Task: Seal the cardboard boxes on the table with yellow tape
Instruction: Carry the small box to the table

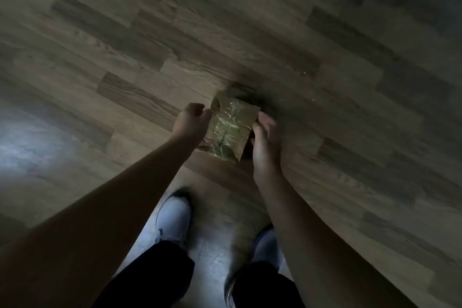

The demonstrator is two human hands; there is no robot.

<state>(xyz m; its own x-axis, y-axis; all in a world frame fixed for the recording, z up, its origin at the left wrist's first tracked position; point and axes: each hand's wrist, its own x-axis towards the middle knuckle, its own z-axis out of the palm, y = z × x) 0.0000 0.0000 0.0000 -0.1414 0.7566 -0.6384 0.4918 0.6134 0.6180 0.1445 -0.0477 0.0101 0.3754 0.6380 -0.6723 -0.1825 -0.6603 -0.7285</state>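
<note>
At the bottom edge, dark trousers [155, 280] are cut off by the frame. Below them two pale shoes [172, 215] are seen, the person's right one partly hidden behind the right forearm. Both bare forearms are stretched forward and away from the camera.

The left hand [191, 120] is held at the upper left corner of the cardboard box [246, 114]. Its fingers are curled loosely together, and whether they touch the cardboard cannot be told through the blur. The right hand [265, 137] is set against the box's right side with its fingers bent onto that edge, so the box appears to be gripped there.

The box is small and brown and lies between the two hands, just beyond the feet. A broad strip of glossy, wrinkled tape [228, 130] is laid along its top from the near end to the far end. The strip reads as yellowish-green in the dim light. A dark shadow is cast just past the box's far end. Whether the box rests on the wood-patterned surface [250, 32] or is held above it cannot be made out.

That surface fills the rest of the view, with a washed-out glare at the left. Its far right corner is lost in darkness.
</note>
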